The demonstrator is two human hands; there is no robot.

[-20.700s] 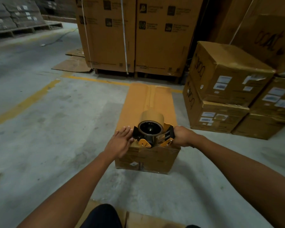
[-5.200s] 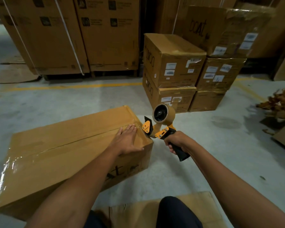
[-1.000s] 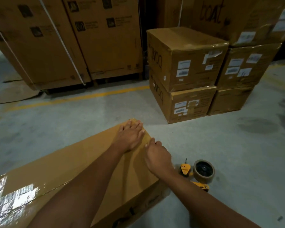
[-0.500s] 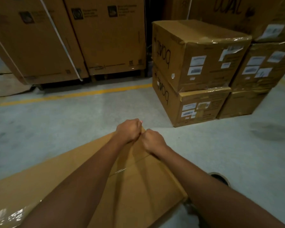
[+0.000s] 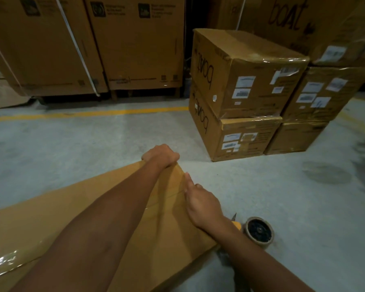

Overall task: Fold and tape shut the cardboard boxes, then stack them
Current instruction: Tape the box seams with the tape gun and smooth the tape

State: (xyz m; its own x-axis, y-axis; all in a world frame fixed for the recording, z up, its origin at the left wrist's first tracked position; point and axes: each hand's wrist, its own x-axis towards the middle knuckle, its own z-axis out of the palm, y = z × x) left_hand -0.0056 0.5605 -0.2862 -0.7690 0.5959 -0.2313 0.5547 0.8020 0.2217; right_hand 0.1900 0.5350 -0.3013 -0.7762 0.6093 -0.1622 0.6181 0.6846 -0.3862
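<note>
L hand [image 5: 160, 155] is gripping the far corner of the long cardboard box [image 5: 76, 209], fingers curled over the edge, w/ the box lying flat on the concrete floor [image 5: 93, 144] right in front of the person. R hand [image 5: 201, 202] is resting on the box's right edge near that corner, forefinger lying straight along it; can't tell if the other fingers are gripping or just pressing. Tape dispenser [image 5: 259, 231] is lying on the floor just beside the box, right of the R wrist, & stacked boxes [image 5: 247, 85] are sitting well apart at back right.
</note>
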